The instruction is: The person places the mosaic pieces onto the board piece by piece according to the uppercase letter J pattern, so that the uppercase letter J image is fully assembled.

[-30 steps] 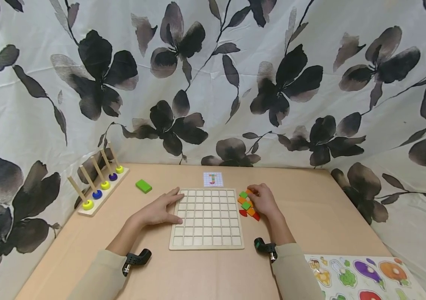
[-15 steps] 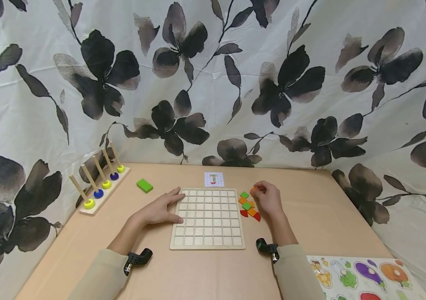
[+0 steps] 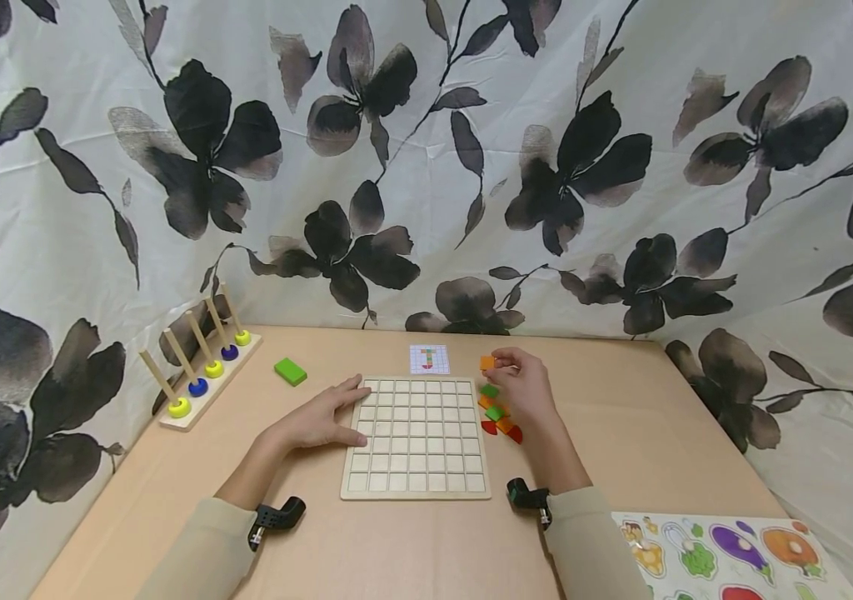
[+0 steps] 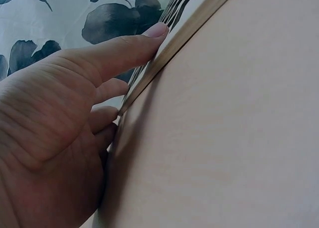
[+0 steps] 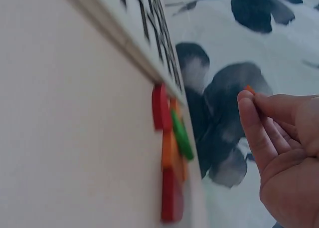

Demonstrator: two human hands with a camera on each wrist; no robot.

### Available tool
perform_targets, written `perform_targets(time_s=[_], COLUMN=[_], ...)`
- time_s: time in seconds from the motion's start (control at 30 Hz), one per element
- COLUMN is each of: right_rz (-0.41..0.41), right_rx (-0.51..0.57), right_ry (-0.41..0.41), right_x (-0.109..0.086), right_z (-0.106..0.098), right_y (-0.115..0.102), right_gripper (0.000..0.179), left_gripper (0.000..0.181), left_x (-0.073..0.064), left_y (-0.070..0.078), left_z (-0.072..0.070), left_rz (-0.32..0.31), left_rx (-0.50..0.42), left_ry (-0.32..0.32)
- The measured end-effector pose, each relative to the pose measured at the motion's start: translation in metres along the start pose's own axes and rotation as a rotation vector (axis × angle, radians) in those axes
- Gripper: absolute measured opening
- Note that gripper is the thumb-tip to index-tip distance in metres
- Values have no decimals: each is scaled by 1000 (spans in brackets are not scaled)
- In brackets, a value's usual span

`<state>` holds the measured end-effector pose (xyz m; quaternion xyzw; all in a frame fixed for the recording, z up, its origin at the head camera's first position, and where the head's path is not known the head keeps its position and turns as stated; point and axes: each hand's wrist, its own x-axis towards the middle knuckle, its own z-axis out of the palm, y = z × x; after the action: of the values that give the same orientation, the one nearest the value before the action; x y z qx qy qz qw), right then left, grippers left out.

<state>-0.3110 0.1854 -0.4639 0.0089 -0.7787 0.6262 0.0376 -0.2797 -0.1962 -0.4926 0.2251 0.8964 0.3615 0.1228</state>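
Note:
A pale wooden grid board (image 3: pixel 416 439) lies at the middle of the table. My left hand (image 3: pixel 319 418) rests along its left edge, thumb and fingers spread; the left wrist view shows the thumb (image 4: pixel 130 48) over the board's rim. Beyond the board's upper right corner, my right hand (image 3: pixel 530 387) pinches an orange square tile (image 3: pixel 487 362) between thumb and fingertips. Only a small corner of that tile shows in the right wrist view. Below this hand, along the board's right side, lies a loose pile of green, orange and red tiles (image 3: pixel 495 412).
A small card (image 3: pixel 429 359) with a coloured figure on a grid lies behind the board. At the left are a green block (image 3: pixel 290 372) and a peg stand (image 3: pixel 211 382) with yellow and blue rings. A vegetable picture sheet (image 3: pixel 704 550) lies front right.
My right hand has lifted the orange tile off the pile and brought it up and left, toward the board's far right corner. The left hand stays in place on the board.

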Motion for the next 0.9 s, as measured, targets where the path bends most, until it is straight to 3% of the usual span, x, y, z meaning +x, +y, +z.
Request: perform_targets(time_s=[0.2,0.37,0.9], right_rz=[-129,-170,-124], right_rx=[-69,-62,140], right_ry=[-58,-92,-233], right_x=[-2,-6,-7], right_z=[12,23,73], right_y=[-9,-9,-25], right_gripper=[30,31,34], left_gripper=[97,97,96], left_x=[1,2,-1], left_y=[1,0,1], left_z=[0,1,-2], left_rz=[10,12,9], left_rx=[9,14,9], left_ry=[3,0,-3])
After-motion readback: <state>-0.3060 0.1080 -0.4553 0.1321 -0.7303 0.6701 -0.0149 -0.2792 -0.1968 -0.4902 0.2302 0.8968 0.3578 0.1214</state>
